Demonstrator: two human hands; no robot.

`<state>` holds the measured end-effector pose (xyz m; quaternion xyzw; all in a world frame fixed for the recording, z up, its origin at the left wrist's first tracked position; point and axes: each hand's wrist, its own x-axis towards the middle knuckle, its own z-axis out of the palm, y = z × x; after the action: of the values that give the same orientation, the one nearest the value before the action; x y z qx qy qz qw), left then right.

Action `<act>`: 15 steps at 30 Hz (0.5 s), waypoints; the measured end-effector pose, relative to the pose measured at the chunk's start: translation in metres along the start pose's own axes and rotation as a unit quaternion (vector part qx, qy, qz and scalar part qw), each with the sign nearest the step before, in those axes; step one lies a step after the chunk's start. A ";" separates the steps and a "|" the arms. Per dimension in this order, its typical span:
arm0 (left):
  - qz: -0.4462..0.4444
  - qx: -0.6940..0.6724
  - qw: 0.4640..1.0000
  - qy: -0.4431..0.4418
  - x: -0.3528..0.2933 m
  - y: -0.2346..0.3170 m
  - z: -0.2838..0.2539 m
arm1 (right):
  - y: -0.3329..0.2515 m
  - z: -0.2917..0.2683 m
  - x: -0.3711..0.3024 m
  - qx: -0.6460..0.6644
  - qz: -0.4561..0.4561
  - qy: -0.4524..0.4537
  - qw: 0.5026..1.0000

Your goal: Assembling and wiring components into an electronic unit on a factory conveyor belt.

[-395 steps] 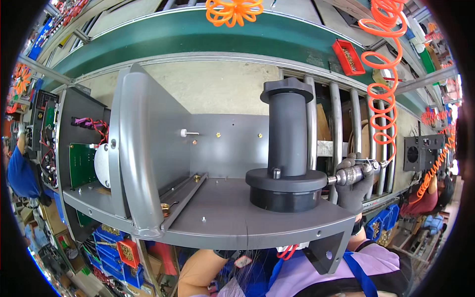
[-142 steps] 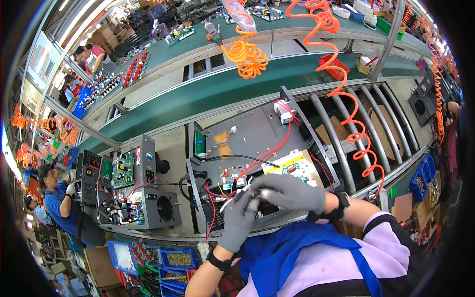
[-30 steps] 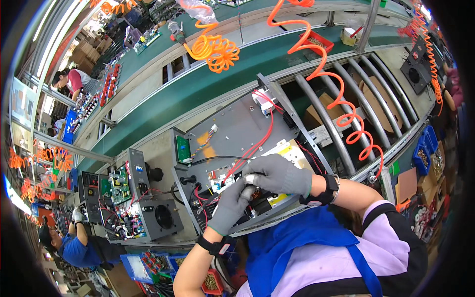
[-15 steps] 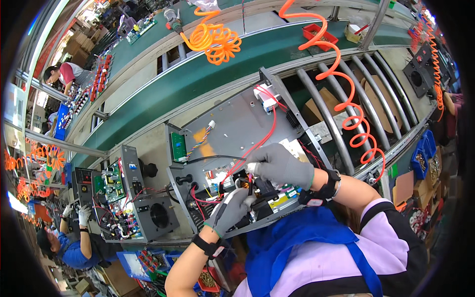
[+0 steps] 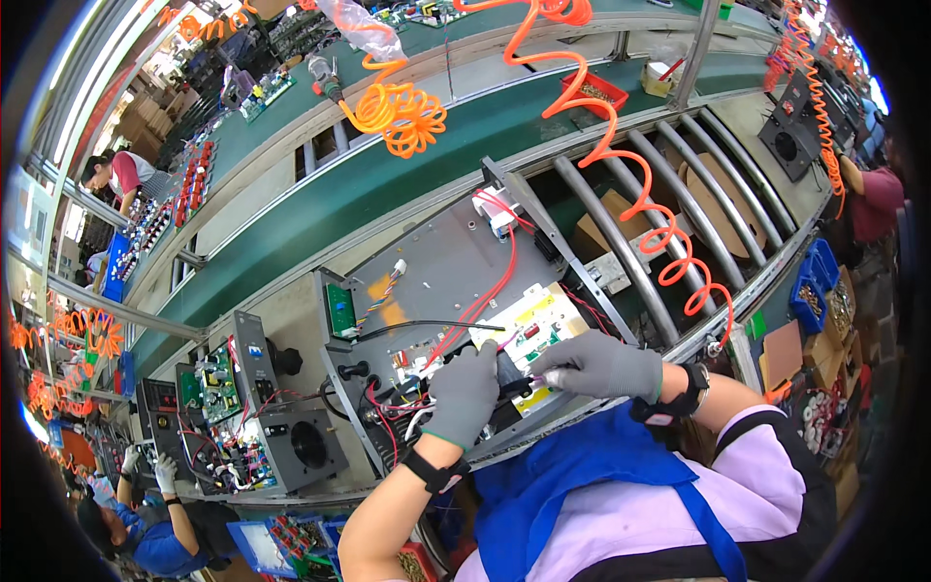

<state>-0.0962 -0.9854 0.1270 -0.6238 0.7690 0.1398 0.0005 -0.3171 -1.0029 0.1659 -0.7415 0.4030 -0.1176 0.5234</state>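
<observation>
An open grey metal chassis (image 5: 427, 250) lies in front of me, full of wiring and electronic parts along its near side. My left hand (image 5: 464, 393), in a grey glove, is closed over the wires and a black part there; its fingers hide what they grip. My right hand (image 5: 601, 367), gloved too, pinches something small near the chassis's front edge, beside a white board (image 5: 529, 320) with yellow patches. Red wires (image 5: 472, 312) cross the chassis to a white connector block (image 5: 497, 208). A black cable (image 5: 427, 323) ends near my left fingertips. A green circuit board (image 5: 340, 308) stands at the left.
Steel rollers (image 5: 621, 254) lie to the right, under a coiled orange air hose (image 5: 652, 209). Another opened unit with a round fan opening (image 5: 309, 443) stands at left. Beyond runs a green conveyor belt (image 5: 388, 184). A co-worker in blue (image 5: 165, 543) works at lower left.
My right hand has moved down and right, uncovering the white board. My left hand has shifted up and right over the wiring. The whole view has shifted slightly.
</observation>
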 end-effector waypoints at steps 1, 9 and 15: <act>0.000 -0.002 1.000 0.004 0.002 0.007 0.000 | 0.006 0.004 -0.003 0.015 -0.029 0.012 0.999; 0.080 0.109 0.988 -0.076 0.007 0.022 -0.011 | 0.040 0.017 -0.001 -0.243 -0.083 0.113 0.960; 0.076 -0.093 0.993 0.010 -0.020 0.016 -0.026 | 0.016 0.002 -0.013 -0.191 0.014 0.062 0.980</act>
<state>-0.1027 -0.9691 0.1584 -0.5622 0.7977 0.2045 -0.0761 -0.3323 -0.9941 0.1550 -0.8133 0.4599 -0.0776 0.3479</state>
